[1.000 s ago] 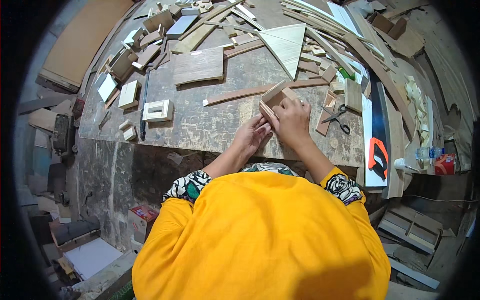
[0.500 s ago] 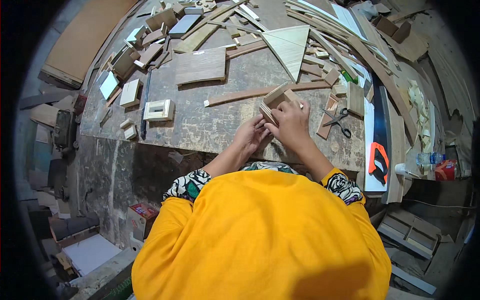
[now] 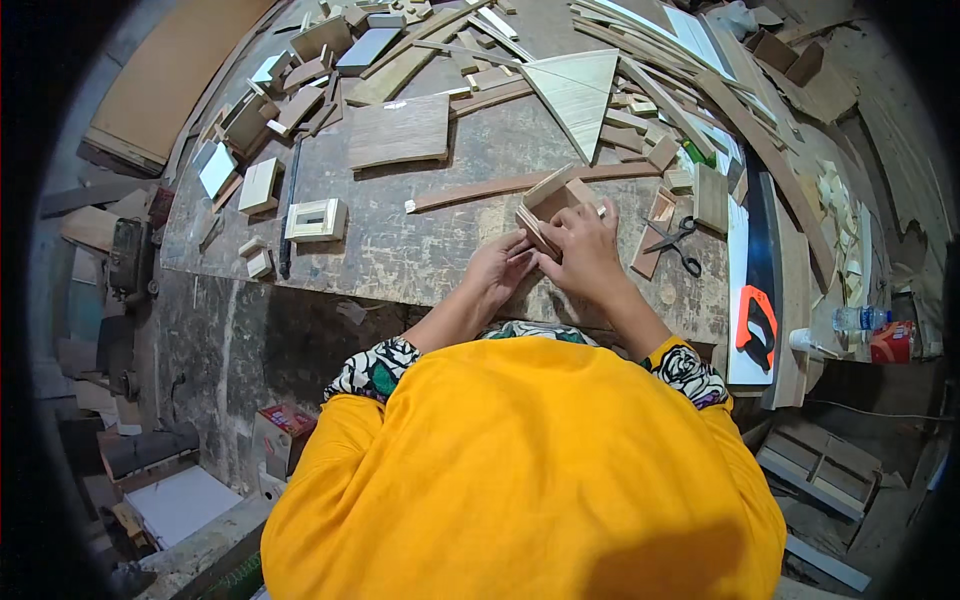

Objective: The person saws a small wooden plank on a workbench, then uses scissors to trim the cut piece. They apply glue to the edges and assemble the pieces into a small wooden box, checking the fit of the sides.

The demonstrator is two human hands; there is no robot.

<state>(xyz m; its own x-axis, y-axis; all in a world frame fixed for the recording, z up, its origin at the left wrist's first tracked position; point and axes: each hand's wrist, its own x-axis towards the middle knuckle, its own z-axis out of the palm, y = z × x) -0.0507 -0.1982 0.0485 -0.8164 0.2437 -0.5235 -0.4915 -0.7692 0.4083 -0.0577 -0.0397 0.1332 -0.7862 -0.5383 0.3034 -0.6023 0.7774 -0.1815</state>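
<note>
Near the front edge of the workbench, both my hands are on a small open wooden box (image 3: 549, 190). My left hand (image 3: 492, 268) holds the box's near left side, thumb and fingers closed at its lower corner. Over the near side curls my right hand (image 3: 583, 248), fingers bent across the wall and partly hiding the inside. Dark-handled scissors (image 3: 675, 243) lie open to the right, across a narrow wooden strip (image 3: 648, 255). Behind the box runs a long reddish-brown strip (image 3: 480, 191).
A flat wooden board (image 3: 400, 133) and a pale triangular panel (image 3: 574, 92) lie farther back. Small wooden boxes (image 3: 316, 220) and blocks crowd the left. An orange-handled saw (image 3: 757, 325) rests at the right edge. Long wood strips pile up at the far right.
The box's near wall has shifted slightly left, with my left hand still at its corner. My right fingers have moved a little on the wall.
</note>
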